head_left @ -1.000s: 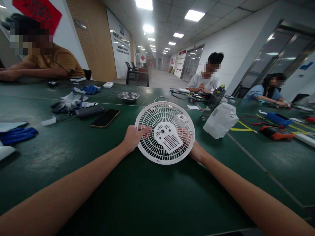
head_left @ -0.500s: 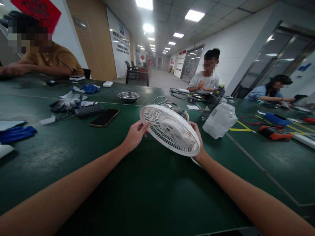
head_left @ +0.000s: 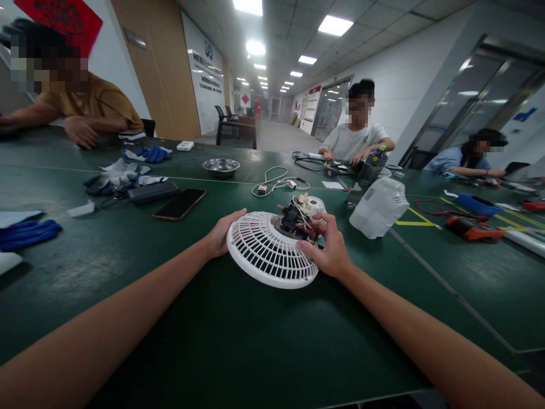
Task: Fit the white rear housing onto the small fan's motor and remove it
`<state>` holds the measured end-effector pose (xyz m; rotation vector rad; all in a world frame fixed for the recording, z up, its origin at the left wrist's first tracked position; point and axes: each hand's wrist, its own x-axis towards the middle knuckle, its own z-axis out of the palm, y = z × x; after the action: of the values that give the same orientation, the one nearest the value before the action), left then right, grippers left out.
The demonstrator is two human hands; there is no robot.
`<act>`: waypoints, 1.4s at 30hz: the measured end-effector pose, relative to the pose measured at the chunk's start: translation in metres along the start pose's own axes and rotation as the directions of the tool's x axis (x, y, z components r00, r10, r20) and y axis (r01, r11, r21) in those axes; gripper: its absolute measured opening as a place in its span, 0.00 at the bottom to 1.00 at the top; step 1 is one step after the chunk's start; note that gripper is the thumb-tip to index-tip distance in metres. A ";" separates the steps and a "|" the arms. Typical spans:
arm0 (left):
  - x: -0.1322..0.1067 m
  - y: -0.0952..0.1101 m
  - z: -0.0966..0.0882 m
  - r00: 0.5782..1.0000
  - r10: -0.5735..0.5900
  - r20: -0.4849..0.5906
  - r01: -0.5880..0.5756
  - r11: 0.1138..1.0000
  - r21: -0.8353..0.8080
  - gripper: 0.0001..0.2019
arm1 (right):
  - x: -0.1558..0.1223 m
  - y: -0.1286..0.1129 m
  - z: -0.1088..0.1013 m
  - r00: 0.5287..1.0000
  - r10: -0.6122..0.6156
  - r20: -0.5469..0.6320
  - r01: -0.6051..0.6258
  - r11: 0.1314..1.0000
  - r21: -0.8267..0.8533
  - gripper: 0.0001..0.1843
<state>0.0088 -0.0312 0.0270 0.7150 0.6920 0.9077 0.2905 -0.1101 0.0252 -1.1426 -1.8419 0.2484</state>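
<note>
A white round fan grille (head_left: 266, 253) lies flat on the green table (head_left: 238, 341), with a small dark motor and its wires (head_left: 297, 220) sticking up from its middle. My left hand (head_left: 222, 232) grips the grille's left rim. My right hand (head_left: 328, 247) holds the right rim, fingers curled beside the motor. A white fan housing (head_left: 378, 207) lies just right of them.
A black phone (head_left: 180, 203), dark case (head_left: 153, 192), gloves (head_left: 29, 232), a steel bowl (head_left: 221, 166) and a white cable (head_left: 276, 183) lie on the far side. Tools (head_left: 472, 228) lie at right. Three other people sit around the table.
The grille was held upright facing me, then tipped over and set flat on the table, motor side up. My right hand moved from behind it to its right rim.
</note>
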 end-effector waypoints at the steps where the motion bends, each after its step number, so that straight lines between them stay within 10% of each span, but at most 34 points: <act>1: 0.002 0.000 -0.001 1.000 -0.005 0.004 0.005 1.000 0.015 0.12 | 0.000 0.001 -0.001 1.000 -0.008 0.014 0.008 0.999 -0.034 0.33; 11: 0.017 -0.007 -0.010 0.998 -0.035 -0.048 0.044 0.978 0.206 0.07 | 0.006 0.003 -0.010 0.974 -0.083 0.210 0.103 0.991 -0.085 0.34; 15: 0.016 -0.008 -0.008 0.998 -0.004 -0.058 0.016 0.976 0.215 0.07 | 0.013 0.023 -0.017 0.997 -0.036 0.068 0.043 0.994 -0.099 0.24; 23: 0.017 -0.010 -0.008 0.997 0.036 -0.065 -0.019 0.970 0.243 0.07 | 0.026 0.069 -0.019 0.988 0.094 -0.121 -0.131 0.930 -0.344 0.38; 28: 0.018 -0.010 -0.009 0.997 0.032 -0.070 -0.015 0.971 0.238 0.07 | 0.029 0.073 -0.019 0.915 0.372 -0.157 -0.386 0.919 -0.074 0.48; 33: 0.019 -0.011 -0.008 0.993 0.063 -0.099 -0.031 0.956 0.293 0.07 | 0.030 0.052 -0.016 0.768 0.638 0.052 -0.553 0.621 0.556 0.27; 37: 0.020 -0.013 -0.011 0.969 0.231 -0.087 -0.176 0.892 0.417 0.09 | 0.026 0.026 -0.009 0.831 0.542 0.126 -0.468 0.558 0.685 0.25; 42: 0.013 -0.008 -0.011 0.854 0.514 0.087 -0.396 0.531 0.749 0.22 | 0.018 0.004 -0.007 0.948 0.319 0.011 -0.268 0.777 0.570 0.34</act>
<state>0.0097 -0.0207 0.0114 1.6606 1.0578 1.1654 0.2952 -0.0958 0.0376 -0.9825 -1.3577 0.8582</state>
